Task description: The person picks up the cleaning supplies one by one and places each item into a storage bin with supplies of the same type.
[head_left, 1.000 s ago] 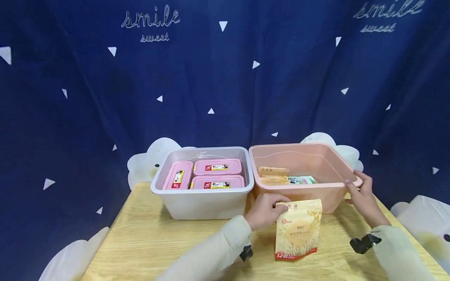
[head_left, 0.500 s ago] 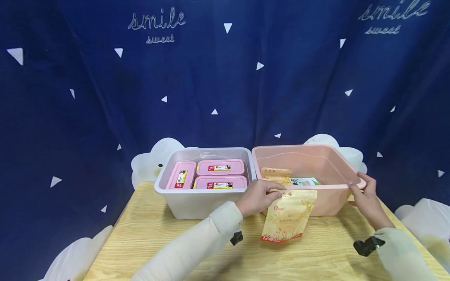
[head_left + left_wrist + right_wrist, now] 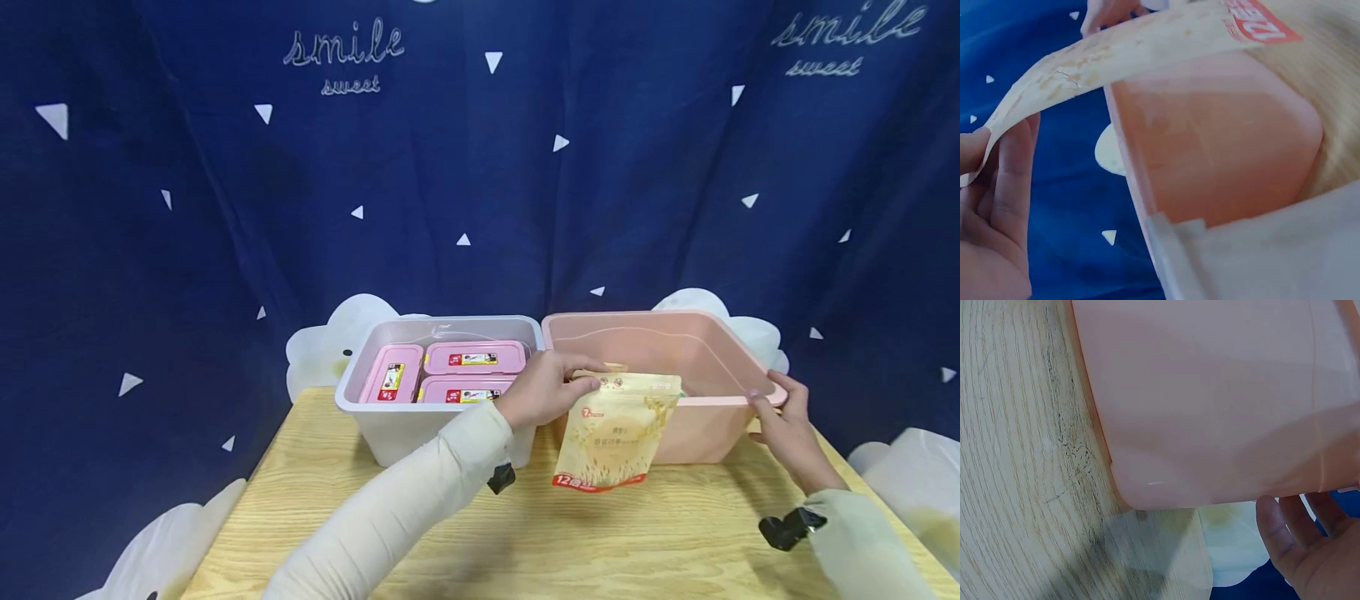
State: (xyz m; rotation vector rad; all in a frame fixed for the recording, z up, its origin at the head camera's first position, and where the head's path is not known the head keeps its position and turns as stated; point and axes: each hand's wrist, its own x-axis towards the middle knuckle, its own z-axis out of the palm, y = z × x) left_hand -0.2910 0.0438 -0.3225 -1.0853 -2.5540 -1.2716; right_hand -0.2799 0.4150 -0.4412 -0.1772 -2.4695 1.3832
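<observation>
My left hand [image 3: 543, 390] pinches the top left corner of a beige stand-up pouch [image 3: 617, 442] with a red bottom band. The pouch hangs slightly tilted in front of the salmon-pink plastic bin [image 3: 697, 433], its top edge about level with the rim. In the left wrist view, thumb and fingers hold the pouch's edge [image 3: 1079, 69]. At the bin's near right corner, my right hand [image 3: 787, 429] grips the rim, thumb on the near side. Most of the bin's contents are hidden behind the pouch and left hand; a bit of another beige packet [image 3: 617, 367] shows.
Left of the pink bin stands a white bin [image 3: 442, 433] holding pink-lidded boxes [image 3: 474, 357] with labels. Both bins rest on a wooden table [image 3: 525, 542], their rims close together. Behind hangs a dark blue curtain [image 3: 420, 167].
My left hand has lifted the pouch from near the tabletop up to the pink bin's front rim, moving it slightly left and away from me. The right hand stays on the bin's corner.
</observation>
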